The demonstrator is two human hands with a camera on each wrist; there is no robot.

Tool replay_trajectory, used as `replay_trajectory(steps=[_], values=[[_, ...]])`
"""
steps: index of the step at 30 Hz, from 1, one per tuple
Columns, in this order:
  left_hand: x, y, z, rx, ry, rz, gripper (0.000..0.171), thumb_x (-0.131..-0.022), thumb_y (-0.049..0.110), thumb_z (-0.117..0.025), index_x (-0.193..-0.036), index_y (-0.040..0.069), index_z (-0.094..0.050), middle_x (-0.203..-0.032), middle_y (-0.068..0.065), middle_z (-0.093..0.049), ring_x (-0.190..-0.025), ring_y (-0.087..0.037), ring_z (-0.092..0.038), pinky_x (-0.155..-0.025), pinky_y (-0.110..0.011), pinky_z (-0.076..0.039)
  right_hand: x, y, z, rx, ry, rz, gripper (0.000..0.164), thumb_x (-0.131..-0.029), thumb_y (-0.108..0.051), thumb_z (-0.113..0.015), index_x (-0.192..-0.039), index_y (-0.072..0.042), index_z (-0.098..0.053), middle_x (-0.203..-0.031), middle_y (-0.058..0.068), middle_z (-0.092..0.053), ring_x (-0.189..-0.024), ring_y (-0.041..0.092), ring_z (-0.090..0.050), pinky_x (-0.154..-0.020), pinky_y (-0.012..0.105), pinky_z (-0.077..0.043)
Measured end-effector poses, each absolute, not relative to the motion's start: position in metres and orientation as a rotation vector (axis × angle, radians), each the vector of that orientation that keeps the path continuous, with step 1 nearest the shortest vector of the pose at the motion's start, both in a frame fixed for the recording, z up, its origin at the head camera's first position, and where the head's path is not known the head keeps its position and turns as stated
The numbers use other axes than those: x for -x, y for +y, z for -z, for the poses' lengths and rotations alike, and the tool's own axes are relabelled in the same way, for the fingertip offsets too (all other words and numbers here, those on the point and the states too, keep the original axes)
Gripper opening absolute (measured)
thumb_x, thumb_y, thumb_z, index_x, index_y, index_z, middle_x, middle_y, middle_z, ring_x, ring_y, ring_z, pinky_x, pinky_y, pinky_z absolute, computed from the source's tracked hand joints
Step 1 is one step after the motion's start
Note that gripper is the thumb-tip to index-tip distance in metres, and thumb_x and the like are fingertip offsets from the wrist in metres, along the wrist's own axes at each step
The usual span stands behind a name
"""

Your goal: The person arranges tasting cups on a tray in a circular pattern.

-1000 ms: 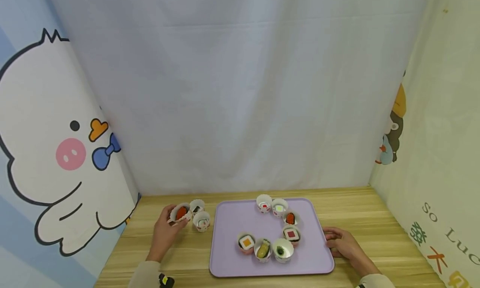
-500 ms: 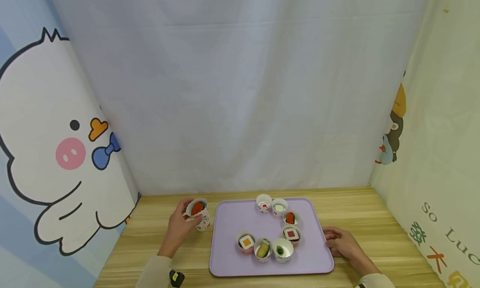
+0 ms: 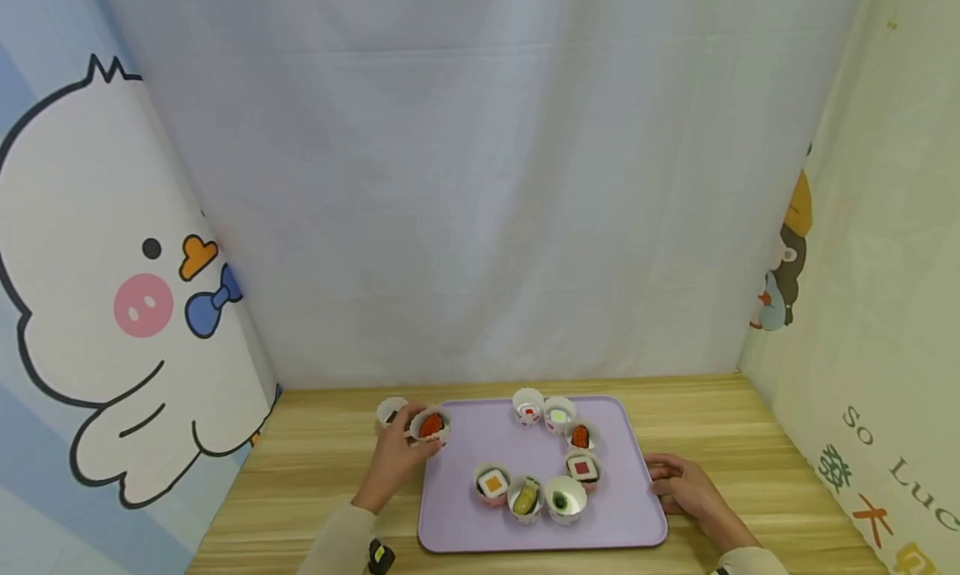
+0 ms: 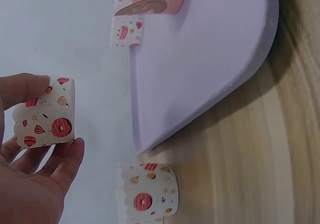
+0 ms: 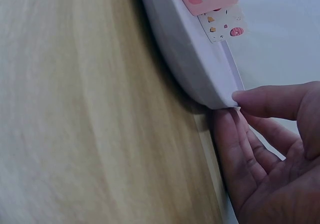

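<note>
My left hand (image 3: 393, 458) holds a small patterned paper cup (image 4: 47, 114) between thumb and fingers, raised over the left edge of the lilac tray (image 3: 465, 525). An orange-red topped sushi piece (image 3: 431, 426) lies inside that cup. On the tray's right edge, my right hand (image 3: 693, 490) pinches the rim, thumb on top and fingers against the side and underneath. Several paper cups with sushi pieces stand on the tray in a curve, among them one with a yellow-centred roll (image 3: 492, 482) and one with a green piece (image 3: 561, 501).
Left of the tray, a white paper cup (image 3: 388, 408) stands on the wooden table (image 3: 315, 475), partly behind my left hand. Another patterned cup (image 4: 148, 191) shows near the tray corner in the left wrist view. A pale curtain (image 3: 487, 225) closes the back.
My left hand has carried its cup to the right, from beside the table cups to over the tray's left edge. The right hand and the tray stay in place.
</note>
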State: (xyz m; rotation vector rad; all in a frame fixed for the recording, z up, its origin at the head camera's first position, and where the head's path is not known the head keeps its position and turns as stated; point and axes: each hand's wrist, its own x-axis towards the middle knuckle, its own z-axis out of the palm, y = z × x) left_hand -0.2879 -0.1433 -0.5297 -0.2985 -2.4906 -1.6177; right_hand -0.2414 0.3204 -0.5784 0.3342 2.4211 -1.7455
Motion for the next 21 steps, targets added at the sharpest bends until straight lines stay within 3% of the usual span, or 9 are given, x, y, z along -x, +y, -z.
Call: replay_trajectory(steps=[7,14,21], values=[[0.291,-0.128,0.539,0.324,-2.527,1.649,0.061,-0.079,0.014,-0.080,-0.134,0.010,-0.054,-0.131,-0.017,-0.060,-0.088,-0.016,-0.066,-0.074,-0.024,-0.054,0.240,0.320,0.575,-0.334,2.413,1.754,0.058,-0.077,0.007,-0.065,-0.134,0.008,-0.051,-0.090,0.000,-0.063,-0.080,0.015,-0.061,-0.063,0.035,-0.057],[0.295,-0.115,0.552,0.324,-2.567,1.600,0.062,-0.080,0.017,-0.079,-0.135,0.006,-0.052,-0.134,-0.017,-0.060,-0.092,-0.015,-0.064,-0.080,-0.028,-0.052,0.240,0.320,0.577,-0.321,2.419,1.755,0.059,-0.077,0.007,-0.066,-0.134,0.008,-0.050,-0.089,-0.001,-0.063,-0.078,0.014,-0.060,-0.062,0.035,-0.055],[0.296,-0.105,0.562,0.336,-2.624,1.488,0.062,-0.079,0.019,-0.080,-0.133,0.004,-0.054,-0.129,-0.020,-0.062,-0.091,-0.021,-0.062,-0.077,-0.033,-0.051,0.241,0.320,0.578,-0.337,2.430,1.745,0.059,-0.077,0.006,-0.066,-0.134,0.007,-0.051,-0.089,-0.001,-0.064,-0.078,0.013,-0.060,-0.062,0.035,-0.055]])
